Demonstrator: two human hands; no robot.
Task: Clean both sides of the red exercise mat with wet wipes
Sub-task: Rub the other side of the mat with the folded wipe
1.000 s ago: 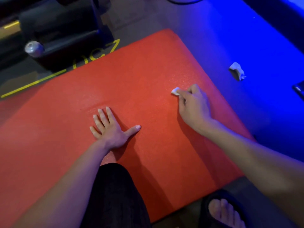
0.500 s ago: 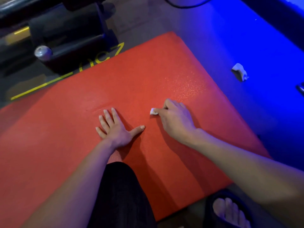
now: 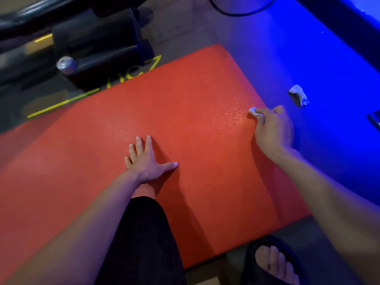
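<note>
The red exercise mat (image 3: 185,112) lies flat on the floor and fills most of the view. My left hand (image 3: 147,161) rests flat on it near the middle, fingers spread. At the mat's right edge my right hand (image 3: 273,128) pinches a small white wet wipe (image 3: 254,112) and presses it against the mat. A damp, glistening patch on the mat lies just left of the wipe.
A crumpled used wipe (image 3: 298,95) lies on the blue-lit floor to the right of the mat. Black gym equipment (image 3: 98,38) stands at the far left edge. My knee in dark shorts (image 3: 141,233) kneels on the mat; my sandalled foot (image 3: 275,264) is off its near edge.
My right hand swept the wipe left toward my left hand, then back right to the mat's right edge. My left hand stayed flat in place.
</note>
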